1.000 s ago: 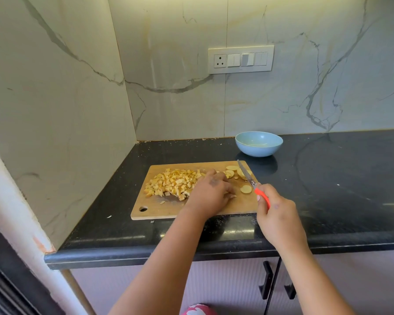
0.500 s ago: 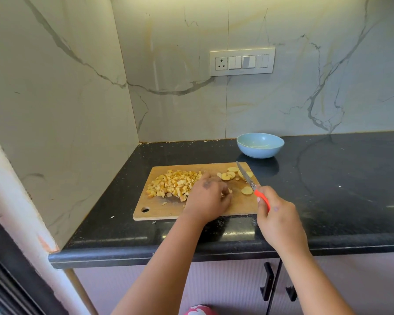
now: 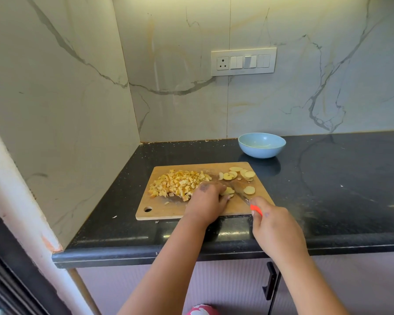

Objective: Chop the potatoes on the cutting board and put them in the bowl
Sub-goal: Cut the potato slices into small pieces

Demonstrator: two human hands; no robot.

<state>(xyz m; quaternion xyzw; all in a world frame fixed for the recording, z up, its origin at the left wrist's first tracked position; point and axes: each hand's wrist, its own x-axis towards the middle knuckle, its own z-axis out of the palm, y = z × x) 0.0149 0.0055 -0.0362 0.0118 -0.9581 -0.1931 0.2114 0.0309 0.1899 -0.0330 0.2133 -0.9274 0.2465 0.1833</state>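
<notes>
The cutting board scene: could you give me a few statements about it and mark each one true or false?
1. The blue bowl holds the diced potato. False: it looks empty; the diced potato is piled on the cutting board.
2. The right hand grips a knife with an orange handle. True.
3. The left hand rests idle on the black counter. False: its fingers hold potato slices down on the board.
4. Round potato slices lie uncut at the board's far right corner. True.
5. The bowl sits on the board. False: it stands on the counter behind it.
</notes>
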